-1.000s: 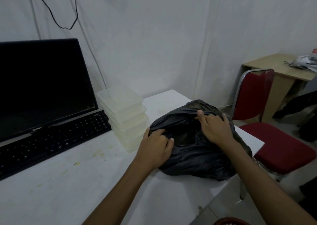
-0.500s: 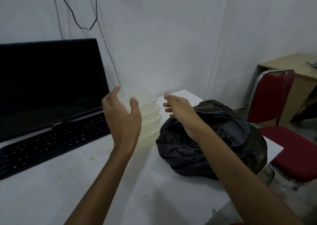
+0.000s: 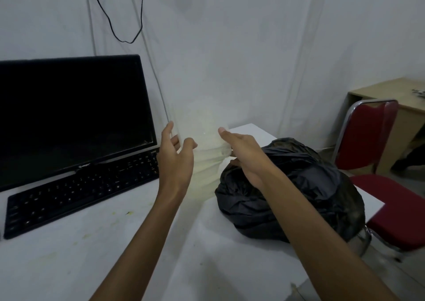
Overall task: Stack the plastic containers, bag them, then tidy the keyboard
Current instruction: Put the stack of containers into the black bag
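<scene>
A stack of translucent plastic containers point(image 3: 207, 149) stands on the white table point(image 3: 69, 254), between the keyboard and the bag, and looks blurred. My left hand point(image 3: 177, 162) is against the stack's left side, thumb across its front. My right hand point(image 3: 243, 156) presses the stack's right side with its fingertips on the upper edge. A crumpled black plastic bag point(image 3: 299, 190) lies to the right of the stack, under my right forearm. The black keyboard point(image 3: 76, 190) lies at the left, in front of the monitor.
A dark monitor point(image 3: 69, 117) stands behind the keyboard, with a black cable point(image 3: 124, 25) hanging on the wall above. A red chair point(image 3: 379, 162) sits by the table's right edge, and a wooden desk point(image 3: 395, 98) stands beyond it. Yellowish stains mark the tabletop.
Both hands left the black bag, swung left to the container stack and closed in on its two sides. The view shifted left.
</scene>
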`<act>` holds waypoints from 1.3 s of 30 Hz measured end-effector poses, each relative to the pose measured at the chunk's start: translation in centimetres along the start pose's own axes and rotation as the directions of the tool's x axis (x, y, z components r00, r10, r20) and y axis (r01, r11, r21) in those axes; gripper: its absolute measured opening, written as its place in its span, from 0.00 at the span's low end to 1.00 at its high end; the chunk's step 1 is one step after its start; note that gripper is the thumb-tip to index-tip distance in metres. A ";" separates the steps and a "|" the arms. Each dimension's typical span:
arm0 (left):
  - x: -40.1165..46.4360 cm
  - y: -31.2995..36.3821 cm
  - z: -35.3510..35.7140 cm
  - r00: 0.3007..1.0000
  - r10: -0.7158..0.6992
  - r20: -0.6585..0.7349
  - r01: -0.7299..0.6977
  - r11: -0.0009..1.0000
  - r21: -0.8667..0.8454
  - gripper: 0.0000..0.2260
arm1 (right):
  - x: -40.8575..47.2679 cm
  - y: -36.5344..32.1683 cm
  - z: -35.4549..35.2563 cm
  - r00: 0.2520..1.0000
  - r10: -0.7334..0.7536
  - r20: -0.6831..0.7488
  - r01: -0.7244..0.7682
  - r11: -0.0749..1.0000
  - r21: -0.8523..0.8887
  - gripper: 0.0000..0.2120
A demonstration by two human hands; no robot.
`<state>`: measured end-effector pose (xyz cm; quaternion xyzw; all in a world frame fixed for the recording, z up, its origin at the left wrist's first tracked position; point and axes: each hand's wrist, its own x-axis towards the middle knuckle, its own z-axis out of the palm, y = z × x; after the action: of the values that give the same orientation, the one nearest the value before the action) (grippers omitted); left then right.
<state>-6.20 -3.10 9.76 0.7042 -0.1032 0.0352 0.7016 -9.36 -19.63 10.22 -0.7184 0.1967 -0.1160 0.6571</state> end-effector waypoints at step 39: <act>-3.8 -8.1 6.1 0.805 -0.079 0.588 -0.445 0.575 0.687 0.53 | -0.7 8.8 -7.8 0.926 -0.029 -0.377 -0.144 0.895 -0.422 0.24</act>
<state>-8.96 -8.81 1.01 0.9033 -0.3528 -0.0538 0.2382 -14.51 -26.86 2.41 -0.8070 0.3610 -0.1830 0.4301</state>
